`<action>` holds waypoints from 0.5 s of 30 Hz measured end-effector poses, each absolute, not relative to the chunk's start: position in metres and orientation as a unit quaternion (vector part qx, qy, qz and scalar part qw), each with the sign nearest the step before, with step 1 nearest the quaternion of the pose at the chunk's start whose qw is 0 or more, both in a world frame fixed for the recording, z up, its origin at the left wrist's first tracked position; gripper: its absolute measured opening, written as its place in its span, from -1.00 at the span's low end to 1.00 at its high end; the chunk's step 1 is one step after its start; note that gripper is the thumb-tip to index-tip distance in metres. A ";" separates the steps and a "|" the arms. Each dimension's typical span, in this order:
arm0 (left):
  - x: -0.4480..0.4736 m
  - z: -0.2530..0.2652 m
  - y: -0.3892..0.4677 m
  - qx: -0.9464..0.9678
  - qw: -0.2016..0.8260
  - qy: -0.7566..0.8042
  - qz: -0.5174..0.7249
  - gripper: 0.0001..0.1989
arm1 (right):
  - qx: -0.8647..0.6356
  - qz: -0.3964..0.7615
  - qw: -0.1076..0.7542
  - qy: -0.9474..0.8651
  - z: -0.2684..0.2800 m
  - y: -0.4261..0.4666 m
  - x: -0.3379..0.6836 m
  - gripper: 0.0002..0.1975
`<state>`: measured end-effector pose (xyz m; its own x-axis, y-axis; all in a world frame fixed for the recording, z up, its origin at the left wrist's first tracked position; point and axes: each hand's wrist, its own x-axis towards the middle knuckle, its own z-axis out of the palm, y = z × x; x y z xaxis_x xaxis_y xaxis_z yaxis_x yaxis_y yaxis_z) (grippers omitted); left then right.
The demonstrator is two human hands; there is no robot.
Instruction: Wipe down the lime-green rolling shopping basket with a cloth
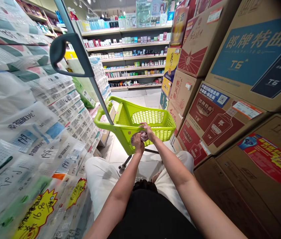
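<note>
A lime-green shopping basket trolley [123, 132] stands on the floor in front of my knees, with a long grey pull handle [90, 71] rising from its left end. A crumpled, pinkish-grey patterned cloth [144, 135] is bunched against the near side of the basket. My left hand [139, 142] is closed on this cloth, pressing it to the green plastic. Just right of it, my right hand [150, 131] is at the basket's upper rim, its fingers reaching over the edge beside the cloth. The right palm and thumb are partly hidden. Perforated walls show inside the basket.
Wrapped paper packs [43, 139] are piled close on my left. Stacked cardboard cartons [215, 116] crowd the right side. Shelves of small boxed goods [130, 58] stand at the aisle's far end. Tiled floor [140, 96] shows beyond the basket.
</note>
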<state>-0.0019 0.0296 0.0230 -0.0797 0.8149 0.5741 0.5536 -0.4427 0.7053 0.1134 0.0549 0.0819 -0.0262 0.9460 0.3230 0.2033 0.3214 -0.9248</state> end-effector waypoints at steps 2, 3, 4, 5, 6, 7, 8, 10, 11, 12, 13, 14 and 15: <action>-0.008 0.021 0.028 0.697 0.095 0.515 0.490 -0.76 | -0.454 0.364 0.518 -0.627 0.081 0.055 0.116 -0.52; -0.013 0.021 0.027 0.712 0.084 0.514 0.470 -0.75 | -0.451 0.368 0.514 -0.631 0.080 0.056 0.118 -0.51; -0.020 0.021 0.025 0.724 0.075 0.516 0.451 -0.74 | -0.448 0.370 0.510 -0.634 0.080 0.056 0.119 -0.50; -0.028 0.020 0.023 0.731 0.067 0.522 0.434 -0.72 | -0.446 0.371 0.507 -0.638 0.079 0.057 0.120 -0.49; -0.038 0.019 0.021 0.731 0.061 0.534 0.421 -0.71 | -0.445 0.371 0.504 -0.640 0.078 0.058 0.121 -0.48; -0.049 0.018 0.018 0.727 0.056 0.548 0.411 -0.70 | -0.444 0.372 0.503 -0.641 0.078 0.059 0.122 -0.48; -0.060 0.016 0.014 0.720 0.053 0.562 0.403 -0.69 | -0.443 0.372 0.503 -0.642 0.077 0.060 0.122 -0.48; -0.082 0.012 0.007 0.717 0.056 0.570 0.398 -0.68 | -0.436 0.373 0.506 -0.644 0.077 0.062 0.121 -0.48; -0.092 0.009 0.004 0.716 0.062 0.564 0.406 -0.70 | -0.431 0.371 0.509 -0.647 0.076 0.063 0.121 -0.48; -0.101 0.008 0.002 0.708 0.069 0.558 0.428 -0.72 | -0.428 0.368 0.510 -0.649 0.075 0.063 0.120 -0.48; -0.109 0.009 0.002 0.688 0.078 0.553 0.463 -0.76 | -0.428 0.364 0.510 -0.652 0.075 0.063 0.120 -0.48; -0.116 0.011 0.003 0.655 0.091 0.550 0.511 -0.80 | -0.430 0.359 0.508 -0.655 0.074 0.064 0.120 -0.47; -0.122 0.017 0.006 0.611 0.099 0.547 0.564 -0.83 | -0.435 0.354 0.504 -0.657 0.073 0.064 0.120 -0.47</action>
